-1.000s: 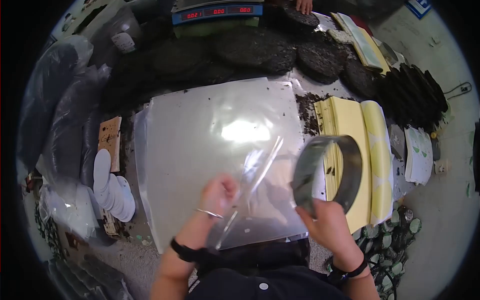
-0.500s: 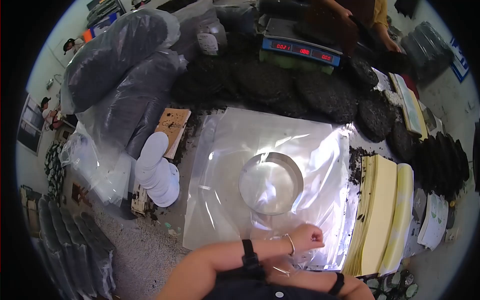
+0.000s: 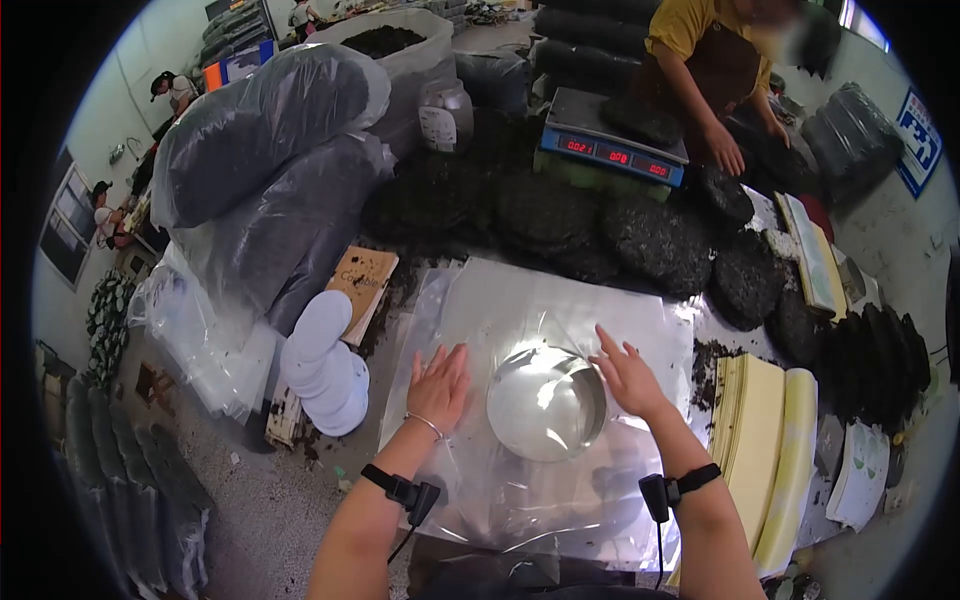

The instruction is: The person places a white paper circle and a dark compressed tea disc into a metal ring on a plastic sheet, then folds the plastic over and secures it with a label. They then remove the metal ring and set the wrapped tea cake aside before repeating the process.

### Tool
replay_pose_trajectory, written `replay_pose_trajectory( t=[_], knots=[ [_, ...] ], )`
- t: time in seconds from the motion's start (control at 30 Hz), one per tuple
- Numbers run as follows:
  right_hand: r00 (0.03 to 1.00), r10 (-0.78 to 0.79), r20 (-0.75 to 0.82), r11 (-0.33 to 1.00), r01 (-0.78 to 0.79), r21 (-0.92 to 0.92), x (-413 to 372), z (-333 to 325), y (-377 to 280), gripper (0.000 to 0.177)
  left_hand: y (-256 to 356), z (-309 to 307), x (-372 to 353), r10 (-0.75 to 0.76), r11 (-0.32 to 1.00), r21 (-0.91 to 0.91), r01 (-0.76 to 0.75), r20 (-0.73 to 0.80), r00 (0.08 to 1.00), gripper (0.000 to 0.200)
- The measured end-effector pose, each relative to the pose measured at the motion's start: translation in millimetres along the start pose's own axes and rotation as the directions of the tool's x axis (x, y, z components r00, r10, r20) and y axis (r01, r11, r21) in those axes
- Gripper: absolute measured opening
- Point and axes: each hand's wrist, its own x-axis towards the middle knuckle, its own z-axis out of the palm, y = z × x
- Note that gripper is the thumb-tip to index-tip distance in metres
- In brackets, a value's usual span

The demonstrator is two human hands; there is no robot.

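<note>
A round metal ring lies on a stack of clear plastic sheets in front of me. Glossy clear film with bright glare appears to stretch across the ring. To its left, my left hand rests on the film with fingers extended, wearing a thin bracelet at the wrist. My right hand is at the ring's right edge, its fingers spread. Neither hand grips anything that I can see.
White paper discs and a cardboard piece lie left. Yellow paper sheets stand right. Dark round cakes line the back, below a digital scale. A co-worker's hand is beside it. Large filled bags are at back left.
My hands have moved up and apart from the near edge, where my left arm crossed rightward. Both are now open beside the ring, and film seems drawn over it. The view has tilted upward.
</note>
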Motion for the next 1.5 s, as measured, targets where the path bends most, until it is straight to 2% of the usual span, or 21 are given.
replay_pose_trajectory(
  t=[0.13,0.2,0.3,0.37,0.4,0.5,0.57,0.73,0.83,0.9,0.93,1.0,1.03,1.1,1.13,1.2,1.3,1.33,1.43,1.47,1.5],
  knots=[
    [0.976,-0.037,-0.214,0.916,-0.053,-0.398,19,6,33,0.060,-2,-2,41,-0.027,0.992,0.123,0.024,0.022,0.999,0.063],
    [0.978,-0.011,-0.207,0.931,-0.065,-0.359,23,2,35,0.060,-5,0,58,0.030,0.996,0.087,-0.027,-0.036,0.999,0.059],
    [0.965,-0.008,-0.261,0.924,-0.092,-0.371,38,-32,38,0.054,-33,-58,63,0.043,0.996,0.094,-0.007,-0.393,0.919,0.051],
    [0.875,-0.102,-0.473,0.923,-0.095,-0.374,78,-65,54,0.061,-88,-62,45,-0.115,0.953,0.133,0.273,-0.674,0.730,0.048],
    [0.806,-0.167,-0.568,0.914,-0.089,-0.395,102,-85,44,0.066,-115,-75,39,-0.056,0.905,0.260,0.336,-0.711,0.701,0.045],
    [0.824,-0.107,-0.557,0.870,-0.194,-0.454,157,-94,73,0.074,-173,-81,16,-0.239,0.792,0.301,0.531,-0.647,0.724,0.035],
    [0.953,0.029,-0.301,0.883,-0.166,-0.440,171,-95,107,0.076,-209,-71,5,-0.289,0.908,0.100,0.407,-0.554,0.781,0.020],
    [0.987,0.003,-0.163,0.904,-0.072,-0.421,164,-100,122,0.068,-199,-65,12,-0.242,0.917,0.107,0.384,-0.616,0.749,0.003],
    [0.960,-0.040,-0.276,0.999,0.040,-0.006,164,-113,138,0.056,-196,-77,7,-0.606,0.793,-0.409,0.451,-0.608,0.514,0.012],
    [0.821,-0.093,-0.564,0.993,0.121,0.014,143,-127,123,0.049,-203,-86,-2,-0.723,0.640,-0.748,0.176,-0.509,0.467,0.012],
    [0.696,-0.113,-0.709,0.973,0.221,0.062,129,-133,114,0.044,-186,-101,-4,-0.720,0.641,-0.749,0.169,-0.511,0.469,0.012],
    [0.440,0.043,-0.897,0.983,0.140,0.116,80,-138,110,0.043,-109,-137,-9,-0.552,0.589,-0.774,-0.230,-0.594,0.585,0.015],
    [0.333,0.167,-0.928,0.973,0.095,0.210,49,-130,87,0.049,-56,-142,-11,-0.433,0.683,-0.699,-0.211,-0.620,0.654,0.015],
    [0.203,0.110,-0.973,0.988,0.082,0.128,-12,-102,31,0.049,41,-135,-22,-0.069,0.835,-0.482,-0.265,-0.570,0.819,0.015],
    [0.231,0.133,-0.964,0.984,0.083,0.155,-40,-82,1,0.045,74,-120,-25,0.176,0.870,-0.334,-0.363,-0.478,0.860,0.013],
    [0.332,-0.175,-0.927,0.968,0.230,-0.100,-68,-56,-42,0.044,117,-62,-28,0.421,0.871,-0.078,-0.485,-0.390,0.819,0.017],
    [0.482,-0.454,-0.749,0.860,0.456,-0.228,-93,-31,-92,0.045,118,-5,-33,0.443,0.869,-0.132,-0.477,-0.219,0.869,0.016],
    [0.620,-0.417,-0.664,0.903,0.363,-0.229,-104,-25,-102,0.039,120,-8,-36,0.454,0.861,-0.143,-0.488,-0.219,0.864,0.016],
    [0.759,-0.456,-0.465,0.880,0.307,-0.362,-108,8,-116,0.045,97,-29,-56,0.383,0.794,-0.326,-0.513,-0.386,0.839,0.015],
    [0.827,-0.448,-0.340,0.864,0.303,-0.402,-107,19,-116,0.051,87,-33,-63,0.009,0.753,-0.599,-0.273,-0.406,0.914,0.029],
    [0.910,-0.369,-0.192,0.898,0.296,-0.325,-104,33,-113,0.055,88,-42,-56,-0.174,0.681,-0.717,-0.150,-0.358,0.917,0.036]
  ],
)
